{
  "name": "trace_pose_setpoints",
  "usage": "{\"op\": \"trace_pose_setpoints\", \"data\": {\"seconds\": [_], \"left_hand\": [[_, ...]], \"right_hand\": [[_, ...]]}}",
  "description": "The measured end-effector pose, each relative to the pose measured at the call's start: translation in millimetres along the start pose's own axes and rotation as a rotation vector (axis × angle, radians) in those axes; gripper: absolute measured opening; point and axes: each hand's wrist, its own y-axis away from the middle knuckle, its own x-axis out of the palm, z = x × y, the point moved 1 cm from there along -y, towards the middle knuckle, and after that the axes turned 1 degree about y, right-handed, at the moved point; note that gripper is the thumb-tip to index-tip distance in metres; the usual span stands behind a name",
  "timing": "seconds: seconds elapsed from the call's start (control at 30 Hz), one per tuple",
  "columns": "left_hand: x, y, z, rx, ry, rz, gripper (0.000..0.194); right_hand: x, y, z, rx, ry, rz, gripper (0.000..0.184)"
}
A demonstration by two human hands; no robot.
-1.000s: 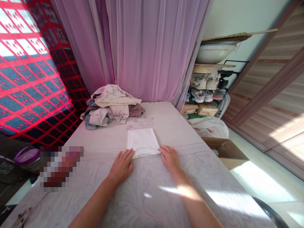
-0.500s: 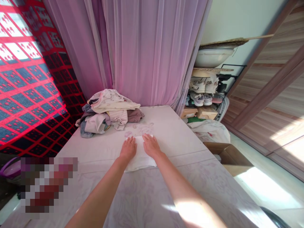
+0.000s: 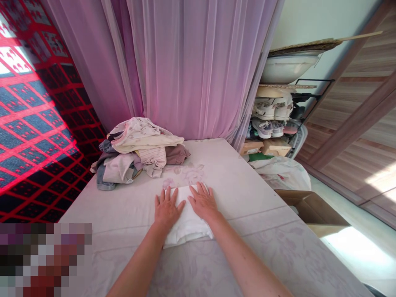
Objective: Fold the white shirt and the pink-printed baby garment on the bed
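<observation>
Your left hand (image 3: 168, 209) and right hand (image 3: 204, 201) rest flat, gripping nothing, on folded white cloth (image 3: 187, 227); the clothes heap (image 3: 140, 150) at eleven o'clock lies unfolded.

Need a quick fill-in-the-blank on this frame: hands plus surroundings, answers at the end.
1. The left hand and right hand rest on a folded cloth whose colour is ____.
2. The open brown box at right is made of ____.
3. On the rack below the white basin stand pairs of ____.
4. The patterned fabric at left has dark patches divided by bands of ____.

Missing words: white; cardboard; shoes; red.
</observation>
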Motion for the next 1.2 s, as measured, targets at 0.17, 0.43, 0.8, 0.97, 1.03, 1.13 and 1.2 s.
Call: {"op": "trace_pose_setpoints", "data": {"seconds": [0.17,0.43,0.8,0.97,1.03,1.13,1.2], "left_hand": [[0.4,2.8,1.3,0.082,0.019,-0.065,0.053],[-0.5,-3.9,-1.4,0.117,0.03,0.042,0.053],[7.2,57.1,9.8,0.293,0.032,-0.051,0.053],[9.6,78.9,1.9,0.27,0.073,-0.067,0.05],[7.4,76.2,3.3,0.263,0.157,-0.081,0.05],[6.6,73.4,17.4,0.189,0.379,-0.211,0.049],[7.9,77.3,31.8,0.084,0.514,-0.306,0.046]], "right_hand": [[-0.2,2.4,-7.9,-0.014,0.014,0.0,0.058],[2.2,-0.3,-4.5,0.005,0.009,0.009,0.058],[-14.7,61.3,-3.9,-0.079,-0.011,0.053,0.059],[-3.7,78.9,-5.8,-0.077,0.012,-0.01,0.055],[-3.5,78.5,-6.6,-0.089,-0.017,-0.08,0.051],[-3.2,83.3,-18.1,-0.041,-0.205,-0.282,0.045],[-0.5,93.7,-33.8,0.092,-0.431,-0.429,0.048]]}}
